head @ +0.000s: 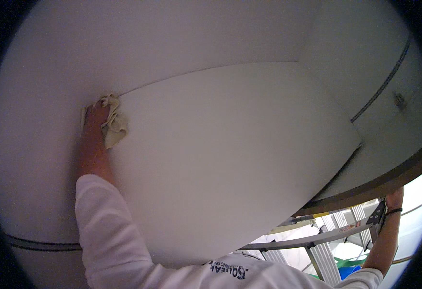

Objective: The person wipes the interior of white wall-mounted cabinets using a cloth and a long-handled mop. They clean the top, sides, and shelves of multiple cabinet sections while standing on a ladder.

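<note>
My left hand (97,112) holds a crumpled beige cloth (116,126) against the white inner surface of a cabinet-like recess, at the left end of a thin corner seam. Part of the cloth hangs loose beside my wrist. At the lower right, my right hand (395,198) is raised to the brown edge (362,195) of the recess, close to a ladder's dark hinge bracket (376,214). That edge hides its fingers, so their grip cannot be made out. A dark band circles my right wrist.
An aluminium stepladder (322,258) stands below the opening at lower right. Beneath it show a blue object (348,271) and something green (351,262). A dark strip (384,85) crosses the right panel, near a small fitting (399,100). Another strip (44,246) runs at lower left.
</note>
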A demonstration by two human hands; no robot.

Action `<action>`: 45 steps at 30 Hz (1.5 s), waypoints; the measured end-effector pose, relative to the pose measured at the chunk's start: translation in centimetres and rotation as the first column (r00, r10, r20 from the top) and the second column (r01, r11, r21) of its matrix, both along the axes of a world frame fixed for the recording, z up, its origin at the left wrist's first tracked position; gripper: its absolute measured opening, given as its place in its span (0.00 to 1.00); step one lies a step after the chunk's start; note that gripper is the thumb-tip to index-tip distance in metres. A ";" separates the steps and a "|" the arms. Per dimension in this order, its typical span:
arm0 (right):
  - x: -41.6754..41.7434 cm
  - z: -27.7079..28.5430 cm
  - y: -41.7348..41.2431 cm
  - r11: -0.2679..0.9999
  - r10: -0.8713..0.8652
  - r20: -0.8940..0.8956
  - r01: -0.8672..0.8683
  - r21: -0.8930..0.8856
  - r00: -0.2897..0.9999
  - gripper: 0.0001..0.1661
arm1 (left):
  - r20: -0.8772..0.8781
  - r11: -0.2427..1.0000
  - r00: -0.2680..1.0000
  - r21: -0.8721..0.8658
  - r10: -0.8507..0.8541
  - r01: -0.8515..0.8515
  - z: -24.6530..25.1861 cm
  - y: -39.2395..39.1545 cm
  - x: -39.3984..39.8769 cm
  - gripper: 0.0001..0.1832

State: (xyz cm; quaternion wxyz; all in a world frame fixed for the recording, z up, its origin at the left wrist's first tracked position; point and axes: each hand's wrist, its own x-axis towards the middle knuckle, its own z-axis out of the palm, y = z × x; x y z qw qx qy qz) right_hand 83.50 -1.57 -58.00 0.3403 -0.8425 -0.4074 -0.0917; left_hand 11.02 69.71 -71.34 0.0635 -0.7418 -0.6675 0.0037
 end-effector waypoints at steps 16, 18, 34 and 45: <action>-1.7 -0.7 0.7 0.917 0.208 -0.483 0.003 0.400 0.850 0.18 | 0.344 0.994 0.938 -0.083 -0.038 0.071 5.6 -8.9 34.2 0.28; -2.0 -0.8 0.4 0.920 0.190 -0.500 0.024 0.390 0.845 0.18 | 0.341 0.990 0.935 -0.063 -0.097 0.126 5.1 -9.2 38.7 0.29; -2.9 -0.5 -0.2 0.914 0.166 -0.565 0.089 0.396 0.808 0.17 | 0.173 0.826 0.820 -0.054 -0.545 0.560 9.7 -17.9 44.8 0.32; -7.7 2.8 4.9 0.848 0.406 -0.639 -0.008 0.530 0.653 0.06 | -0.242 0.990 0.970 -0.142 -0.018 -0.016 1.9 -6.8 5.5 0.25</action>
